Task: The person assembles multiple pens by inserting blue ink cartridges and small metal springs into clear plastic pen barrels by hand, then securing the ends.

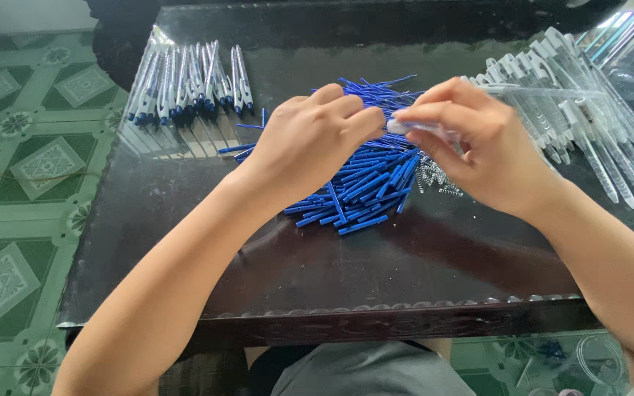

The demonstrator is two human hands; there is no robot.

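Both hands meet mid-worktop (185,242): right hand (489,150) pinches a clear pen barrel (423,129); left hand (310,139), grip closed at the barrel's tip, over blue refills (365,187), springs (434,178) beside; finished pens (185,81) far-left corner.

Bright daylight glares off the glossy dark table (185,220); image sharp throughout.

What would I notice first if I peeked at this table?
Probably the big heap of blue pen refills in the middle of the dark glossy table. Right above it, the left hand and right hand meet on a clear pen barrel. Finished blue-and-white pens lie in a row at the far left, clear empty barrels at the far right.
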